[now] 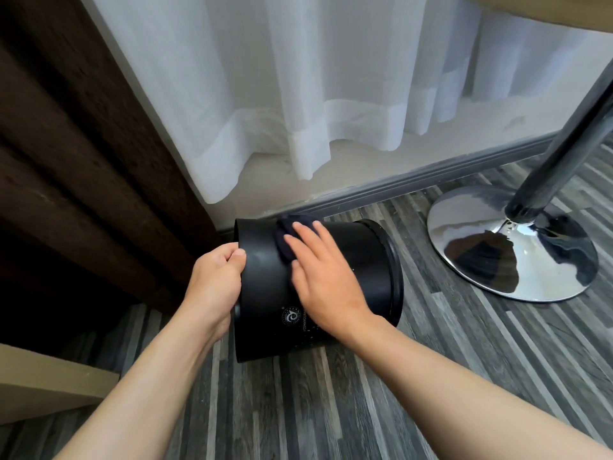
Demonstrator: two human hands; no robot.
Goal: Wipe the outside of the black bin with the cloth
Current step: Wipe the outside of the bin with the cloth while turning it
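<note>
Black bin (348,260) tipped on its side on the floor (331,410). Left hand (215,280) fingers curled round its rim, right hand (318,273) fingers spread flat, pressing the dark cloth (287,239) against it.

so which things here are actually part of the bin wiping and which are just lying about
Part of the job:
- round black plastic bin, lying on its side on the floor
- dark cloth, pressed to the bin's wall
- right hand, flat on the cloth
- left hand, gripping the bin's rim

Just there:
- shiny chrome table base
- sheer white curtain
- dark brown curtain
</note>
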